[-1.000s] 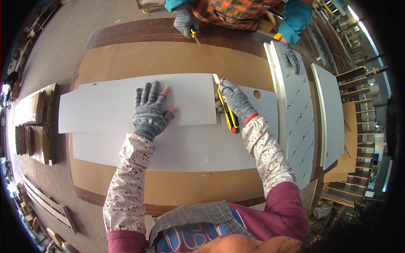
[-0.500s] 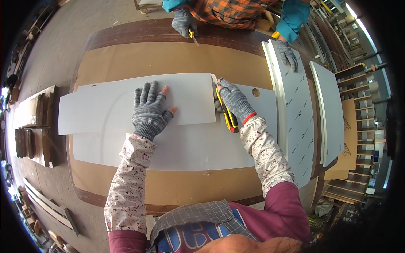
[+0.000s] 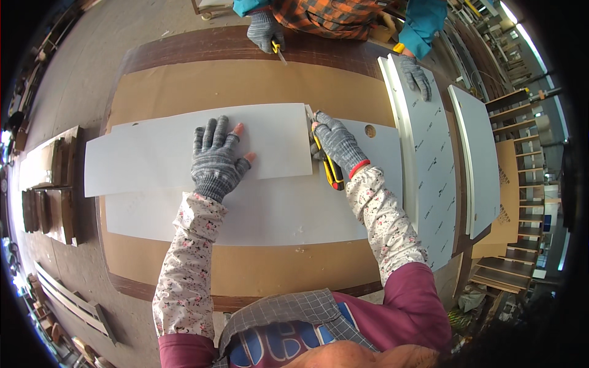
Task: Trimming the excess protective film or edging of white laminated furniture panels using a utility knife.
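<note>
My left hand [image 3: 219, 156], in a grey knit glove with bare thumb and fingertip, lies flat with spread fingers on a white panel [image 3: 141, 153]. That panel rests on top of a longer white panel [image 3: 276, 214] that has a round hole at its right part. My right hand [image 3: 340, 144], gloved in the same grey knit, is closed around a yellow and black utility knife [image 3: 328, 162]. The knife's tip end is at the upper right corner of the top panel, beside its short right edge. Some fingers of the right hand are hidden beneath the knife.
Brown cardboard [image 3: 202, 80] covers the dark table [image 3: 184, 43]. White boards [image 3: 429, 165] stand stacked on the right, with another white board [image 3: 475, 159] beyond. Across the table, a co-worker's gloved hand [image 3: 264, 30] holds a yellow cutter; their other glove [image 3: 416, 78] rests on the stacked boards.
The whole view has shifted very slightly. Both my hands, the knife and the panels keep practically the same places.
</note>
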The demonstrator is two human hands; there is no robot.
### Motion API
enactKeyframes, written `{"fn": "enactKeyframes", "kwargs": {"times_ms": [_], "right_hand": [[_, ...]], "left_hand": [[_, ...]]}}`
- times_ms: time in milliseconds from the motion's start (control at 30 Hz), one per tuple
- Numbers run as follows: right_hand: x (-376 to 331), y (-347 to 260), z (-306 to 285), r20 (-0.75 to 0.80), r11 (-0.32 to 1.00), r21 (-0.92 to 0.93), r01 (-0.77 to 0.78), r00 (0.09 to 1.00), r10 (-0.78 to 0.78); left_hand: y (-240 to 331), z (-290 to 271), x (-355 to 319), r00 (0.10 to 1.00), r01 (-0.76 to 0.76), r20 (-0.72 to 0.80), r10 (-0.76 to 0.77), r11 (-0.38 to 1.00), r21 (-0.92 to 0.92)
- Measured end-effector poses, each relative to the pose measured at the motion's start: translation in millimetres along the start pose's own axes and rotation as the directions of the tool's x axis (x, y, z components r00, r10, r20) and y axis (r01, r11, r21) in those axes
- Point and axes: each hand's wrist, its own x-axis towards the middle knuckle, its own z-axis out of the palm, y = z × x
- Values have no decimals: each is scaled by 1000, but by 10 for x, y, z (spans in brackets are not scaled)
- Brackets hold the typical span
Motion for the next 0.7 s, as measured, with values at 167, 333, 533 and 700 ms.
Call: {"fn": "enactKeyframes", "kwargs": {"times_ms": [167,333,533,700], "right_hand": [[-20,-46,-8,8,998,-66,25,1000,-24],[134,-40,-5,36,963,-266,40,999,-31],[80,-94,17,-20,855,-516,53,997,-74],[18,189,59,-112,995,60,75,991,-68]], "left_hand": [[5,20,-2,1000,-7,-8,7,1000,5],[12,6,6,1000,-5,3,5,1000,11],[4,32,46,1000,12,9,-12,999,49],[-132,-31,315,997,75,10,-75,997,25]]}}
